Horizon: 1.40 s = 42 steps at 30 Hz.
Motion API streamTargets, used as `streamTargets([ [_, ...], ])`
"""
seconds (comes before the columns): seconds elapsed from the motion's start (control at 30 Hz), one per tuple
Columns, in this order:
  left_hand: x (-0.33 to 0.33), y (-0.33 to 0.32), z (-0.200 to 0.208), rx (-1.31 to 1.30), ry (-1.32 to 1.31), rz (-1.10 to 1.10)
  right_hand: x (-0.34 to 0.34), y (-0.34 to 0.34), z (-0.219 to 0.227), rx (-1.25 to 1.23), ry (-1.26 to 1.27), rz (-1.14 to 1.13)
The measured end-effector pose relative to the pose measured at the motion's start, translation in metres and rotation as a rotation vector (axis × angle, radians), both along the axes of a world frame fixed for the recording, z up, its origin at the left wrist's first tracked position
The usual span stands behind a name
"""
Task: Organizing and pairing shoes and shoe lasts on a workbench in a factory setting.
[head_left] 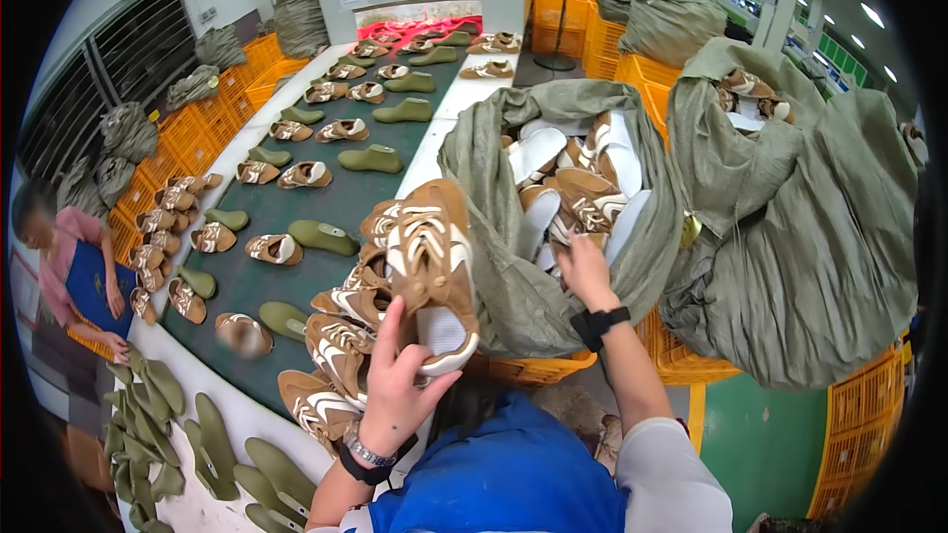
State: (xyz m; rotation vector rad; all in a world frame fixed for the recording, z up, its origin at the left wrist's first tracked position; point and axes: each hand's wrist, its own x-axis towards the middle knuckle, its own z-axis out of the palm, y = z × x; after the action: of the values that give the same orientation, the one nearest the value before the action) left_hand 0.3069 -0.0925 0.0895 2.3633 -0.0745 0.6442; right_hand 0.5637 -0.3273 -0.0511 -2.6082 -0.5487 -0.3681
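My left hand grips a brown suede sneaker with white stripes and laces by its heel, the toe pointing away from me. It is held up at the conveyor's right edge, in front of several like sneakers bunched there. My right hand reaches into a grey-green woven sack full of brown sneakers and white-soled ones. Its fingers are bent down onto a brown sneaker inside; the fingertips are partly hidden among the shoes.
The green conveyor belt carries sneakers and olive shoe lasts. Loose lasts lie at the near left. A co-worker in a blue apron stands left of it. More sacks and orange crates stand at the right.
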Motion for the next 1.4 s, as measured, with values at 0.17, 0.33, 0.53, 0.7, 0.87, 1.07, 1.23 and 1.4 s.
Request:
streamTargets([
  [0.17, -0.015, 0.009, -0.009, -0.009, -0.009, 0.125, -0.104, 0.037, -0.066, -0.585, -0.142, 0.484],
  [0.33, -0.030, 0.017, -0.013, -0.092, -0.024, 0.161, -0.049, 0.071, -0.027, 0.031, 0.514, 0.505],
  [0.53, -0.039, 0.016, -0.010, -0.091, 0.005, 0.137, 0.098, 0.065, -0.006, 0.224, -0.272, 0.026],
  [0.7, -0.046, 0.018, -0.007, -0.089, 0.012, 0.176, 0.119, 0.082, 0.014, -0.266, 0.005, 0.153],
  [0.87, -0.057, 0.026, -0.012, -0.151, -0.003, 0.221, 0.118, 0.067, 0.029, -0.112, -0.163, 0.221],
  [1.07, -0.058, 0.027, -0.011, -0.181, 0.011, 0.226, 0.127, -0.014, 0.041, -0.176, 0.110, -0.087],
  [1.23, -0.057, 0.031, -0.012, -0.128, 0.018, 0.206, 0.124, -0.039, 0.098, 0.583, -0.009, -0.180],
  [1.4, -0.057, 0.031, -0.015, -0.219, -0.007, 0.184, 0.124, -0.044, 0.132, 1.614, 0.290, 0.128],
])
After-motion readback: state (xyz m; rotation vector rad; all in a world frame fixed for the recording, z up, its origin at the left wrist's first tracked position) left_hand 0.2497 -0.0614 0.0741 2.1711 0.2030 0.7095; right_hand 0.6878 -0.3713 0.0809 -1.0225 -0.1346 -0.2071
